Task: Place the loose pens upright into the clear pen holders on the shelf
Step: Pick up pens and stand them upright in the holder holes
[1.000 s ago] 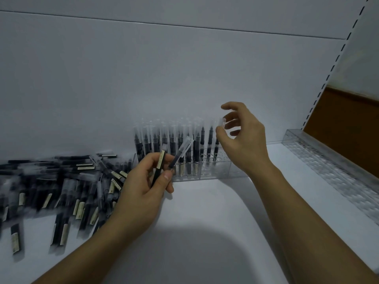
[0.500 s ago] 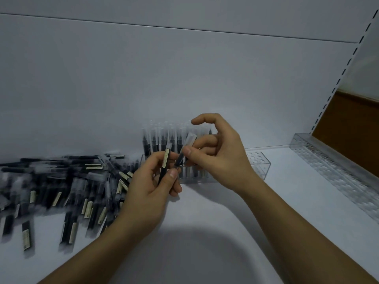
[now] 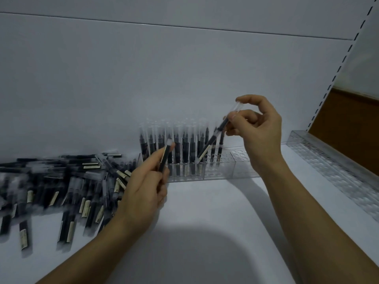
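The person's right hand [image 3: 258,130] is raised over the shelf and pinches a black pen with a clear cap [image 3: 213,138] near its capped end, between thumb and fingers, with the forefinger arched above the cap's tip. That pen leans, its pale lower end down and to the left at the top of the long clear plastic pen holder [image 3: 225,171], right beside the last of the standing pens; whether it has entered a hole I cannot tell. The left hand [image 3: 143,183] is lower and well apart from the right, fingers curled round a second black pen with a pale label [image 3: 165,158], held nearly upright just in front of the holder's left part. In the holder, a row of black pens with clear caps [image 3: 178,144] stands upright and fills the left and middle holes, while the right end shows bare holes. To the left of it, a loose heap of black pens [image 3: 61,181] lies flat on the white shelf board [image 3: 205,212], some blurred. Along the right edge of the shelf runs another clear holder [image 3: 338,173], set at an angle, with a brown panel [image 3: 348,130] behind it.
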{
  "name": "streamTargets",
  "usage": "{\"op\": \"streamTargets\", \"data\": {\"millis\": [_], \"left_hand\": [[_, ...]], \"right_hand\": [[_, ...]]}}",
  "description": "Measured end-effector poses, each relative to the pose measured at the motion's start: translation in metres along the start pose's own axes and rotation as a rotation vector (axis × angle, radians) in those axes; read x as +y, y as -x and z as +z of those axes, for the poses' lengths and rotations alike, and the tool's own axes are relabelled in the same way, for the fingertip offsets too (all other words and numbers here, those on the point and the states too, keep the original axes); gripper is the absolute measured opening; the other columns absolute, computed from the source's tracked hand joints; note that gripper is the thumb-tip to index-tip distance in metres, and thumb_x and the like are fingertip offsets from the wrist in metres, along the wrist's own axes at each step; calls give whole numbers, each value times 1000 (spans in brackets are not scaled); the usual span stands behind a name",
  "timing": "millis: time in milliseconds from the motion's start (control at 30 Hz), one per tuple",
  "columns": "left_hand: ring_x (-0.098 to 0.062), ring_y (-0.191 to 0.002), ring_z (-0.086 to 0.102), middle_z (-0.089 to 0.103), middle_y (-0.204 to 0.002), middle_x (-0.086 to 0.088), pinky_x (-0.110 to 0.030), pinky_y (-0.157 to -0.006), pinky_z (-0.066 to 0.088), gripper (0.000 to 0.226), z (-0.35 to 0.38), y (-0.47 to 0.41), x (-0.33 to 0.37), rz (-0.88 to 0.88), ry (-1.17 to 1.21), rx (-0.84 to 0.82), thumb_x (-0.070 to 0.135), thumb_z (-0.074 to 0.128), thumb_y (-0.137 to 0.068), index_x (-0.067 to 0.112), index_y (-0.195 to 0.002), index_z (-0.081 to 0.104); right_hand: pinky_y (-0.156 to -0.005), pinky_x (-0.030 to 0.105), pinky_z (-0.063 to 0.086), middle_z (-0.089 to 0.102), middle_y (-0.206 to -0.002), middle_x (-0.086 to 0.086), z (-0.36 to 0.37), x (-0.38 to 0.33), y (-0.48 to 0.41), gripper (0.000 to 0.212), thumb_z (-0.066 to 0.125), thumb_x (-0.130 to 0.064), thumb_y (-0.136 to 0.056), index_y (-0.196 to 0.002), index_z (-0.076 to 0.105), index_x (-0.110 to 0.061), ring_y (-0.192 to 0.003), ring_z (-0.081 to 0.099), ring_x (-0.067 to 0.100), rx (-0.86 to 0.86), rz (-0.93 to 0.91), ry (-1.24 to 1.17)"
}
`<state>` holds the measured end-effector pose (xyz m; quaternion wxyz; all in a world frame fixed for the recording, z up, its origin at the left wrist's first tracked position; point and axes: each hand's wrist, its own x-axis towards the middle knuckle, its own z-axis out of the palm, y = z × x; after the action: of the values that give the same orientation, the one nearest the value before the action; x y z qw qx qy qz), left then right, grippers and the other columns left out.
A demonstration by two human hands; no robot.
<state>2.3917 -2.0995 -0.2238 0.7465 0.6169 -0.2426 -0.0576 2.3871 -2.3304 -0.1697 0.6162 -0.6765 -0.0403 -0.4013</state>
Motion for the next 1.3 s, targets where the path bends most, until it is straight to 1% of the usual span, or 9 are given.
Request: {"op": "streamTargets", "data": {"millis": [133, 267, 400, 533, 767, 900, 1000, 1133, 1300], "left_hand": [[-21, -58, 36, 43, -69, -3, -33, -52, 33, 70, -2, 0, -5, 29, -242, 8, -10, 36, -99, 44, -138, 53], [-31, -69, 58, 57, -87, 11, -28, -66, 57, 73, 1, 2, -3, 54, -308, -38, -4, 51, -98, 53, -142, 43], [-24, -66, 67, 64, -91, 5, -25, -59, 53, 41, 1, 5, -1, 93, -323, -41, -3, 61, -93, 36, -107, 58], [-14, -64, 70, 73, -76, 1, -16, -58, 52, 24, 0, 3, 0, 96, -387, 36, -3, 73, -85, 20, -89, 73], [-8, -77, 73, 77, -83, 9, -23, -79, 60, 24, -2, 2, 3, 66, -390, 101, -1, 75, -82, 22, -88, 78], [-14, -83, 75, 77, -88, -2, -24, -78, 60, 34, 2, 2, 6, 91, -226, 136, -1, 74, -80, 16, -108, 70], [-15, -86, 75, 78, -89, -3, -22, -79, 59, 42, 2, 1, 10, 132, -157, 156, 10, 71, -76, 18, -117, 63], [-13, -82, 71, 69, -73, 9, -27, -86, 58, 31, 2, 1, 11, 198, -233, 141, 18, 67, -81, 19, -112, 62], [-19, -84, 73, 73, -88, 2, -36, -81, 62, 25, 1, 3, 10, 210, -288, 146, 24, 69, -80, 27, -104, 70]], "right_hand": [[-64, 37, 58, 65, -68, 16, -13, 4, -6, 25, 66, 1, -91, -111, 61, -12, -66, 70, 26, 137, -30, 126], [-71, 44, 61, 68, -70, 5, -19, 10, -8, 26, 68, -10, -88, -111, 63, -20, -68, 69, 23, 243, -110, 338], [-69, 24, 55, 67, -72, -6, -19, 11, -8, 26, 70, -12, -88, -113, 65, -20, -65, 65, 8, 281, -179, 470], [-68, 17, 53, 68, -76, -10, -18, 11, -7, 27, 70, -14, -91, -116, 64, -21, -68, 67, 7, 270, -199, 502], [-66, 12, 52, 69, -79, -10, -18, 13, -7, 27, 70, -14, -94, -118, 63, -23, -71, 67, 4, 236, -198, 536], [-66, 13, 52, 68, -78, -6, -17, 16, -5, 27, 68, -14, -94, -118, 64, -24, -71, 66, 6, 154, -176, 562], [-64, 8, 48, 68, -79, -6, -16, 17, -4, 27, 69, -13, -94, -118, 64, -23, -73, 65, 6, 78, -153, 591], [-65, 6, 48, 69, -84, -4, -15, 18, -3, 28, 68, -12, -94, -119, 64, -23, -73, 66, 7, 2, -111, 620], [-65, 5, 47, 68, -87, -4, -15, 18, -2, 27, 68, -14, -95, -120, 62, -23, -77, 66, 6, -19, -101, 640]]}}
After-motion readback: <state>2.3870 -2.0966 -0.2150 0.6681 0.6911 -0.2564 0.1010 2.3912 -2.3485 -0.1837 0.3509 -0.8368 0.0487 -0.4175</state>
